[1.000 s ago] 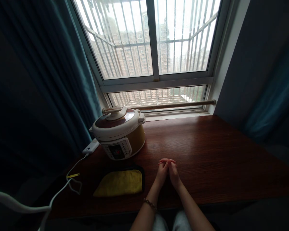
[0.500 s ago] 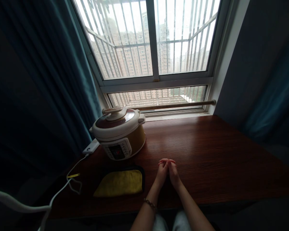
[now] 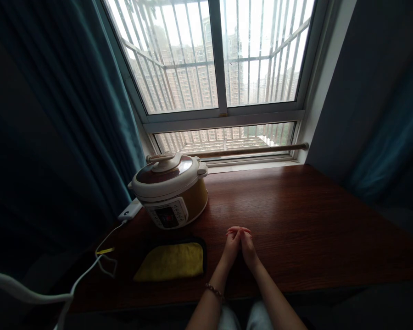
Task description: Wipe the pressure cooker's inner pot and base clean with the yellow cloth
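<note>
My left hand (image 3: 231, 244) and my right hand (image 3: 249, 246) rest together on the brown wooden table, fingers folded into each other at the tips. Both are closed, and no object shows in them. A beaded bracelet (image 3: 214, 289) circles my left wrist. To the left of my hands lies a folded yellow cloth (image 3: 172, 261) with a dark edge, apart from them. Behind the cloth stands a white and gold electric pressure cooker (image 3: 168, 192), its lid on and its control panel facing me.
A white power strip (image 3: 131, 209) sits left of the cooker, its white cable (image 3: 84, 275) running down the table's left side. A barred window (image 3: 223, 68) and a horizontal rail (image 3: 254, 150) are behind the wooden table (image 3: 313, 220). A blue curtain (image 3: 103, 114) hangs at left.
</note>
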Available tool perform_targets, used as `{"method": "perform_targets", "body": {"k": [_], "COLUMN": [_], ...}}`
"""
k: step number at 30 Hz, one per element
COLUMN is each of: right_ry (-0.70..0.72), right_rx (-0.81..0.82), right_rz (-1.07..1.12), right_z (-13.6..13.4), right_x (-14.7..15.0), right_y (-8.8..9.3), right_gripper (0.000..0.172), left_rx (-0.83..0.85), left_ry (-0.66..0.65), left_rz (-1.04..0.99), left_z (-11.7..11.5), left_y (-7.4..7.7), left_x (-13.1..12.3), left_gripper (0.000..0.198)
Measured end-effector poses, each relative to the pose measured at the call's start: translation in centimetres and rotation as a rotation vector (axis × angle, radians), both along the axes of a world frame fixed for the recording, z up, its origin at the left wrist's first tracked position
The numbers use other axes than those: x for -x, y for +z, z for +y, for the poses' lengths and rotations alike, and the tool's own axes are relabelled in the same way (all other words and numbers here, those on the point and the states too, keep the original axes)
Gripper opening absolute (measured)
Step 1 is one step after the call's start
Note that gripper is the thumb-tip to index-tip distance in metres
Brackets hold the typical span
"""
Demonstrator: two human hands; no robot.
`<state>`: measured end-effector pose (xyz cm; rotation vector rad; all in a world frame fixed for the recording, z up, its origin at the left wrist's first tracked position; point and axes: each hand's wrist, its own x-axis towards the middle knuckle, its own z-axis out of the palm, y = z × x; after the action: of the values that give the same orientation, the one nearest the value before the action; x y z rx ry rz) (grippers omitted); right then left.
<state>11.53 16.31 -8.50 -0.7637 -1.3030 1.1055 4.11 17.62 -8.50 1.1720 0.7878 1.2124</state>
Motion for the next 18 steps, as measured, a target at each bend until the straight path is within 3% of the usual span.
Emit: {"method": "perform_targets", "body": {"k": [13, 15, 18], "right_ry": [-0.002, -0.054, -0.255], "right_rx": [0.0, -0.01, 0.019], "right_rz": [-0.009, -0.033, -0.037], "right_z": [-0.1, -0.4, -1.1], "right_x": [0.1, 0.1, -0.3], "right_y": [0.0, 0.3, 0.6], "right_gripper": [0.048, 0.047, 0.045], "left_rx": [-0.002, -0.033, -0.089], "left_ry": [0.007, 0.054, 0.205], "left_rz": [0.051, 0.105, 0.244], "left_z": [-0.5, -1.1, -2.5], "left_y": [0.4, 0.7, 1.6], "left_x": [-0.1, -0.2, -0.1], "left_gripper": [0.05, 0.052, 0.054]}}
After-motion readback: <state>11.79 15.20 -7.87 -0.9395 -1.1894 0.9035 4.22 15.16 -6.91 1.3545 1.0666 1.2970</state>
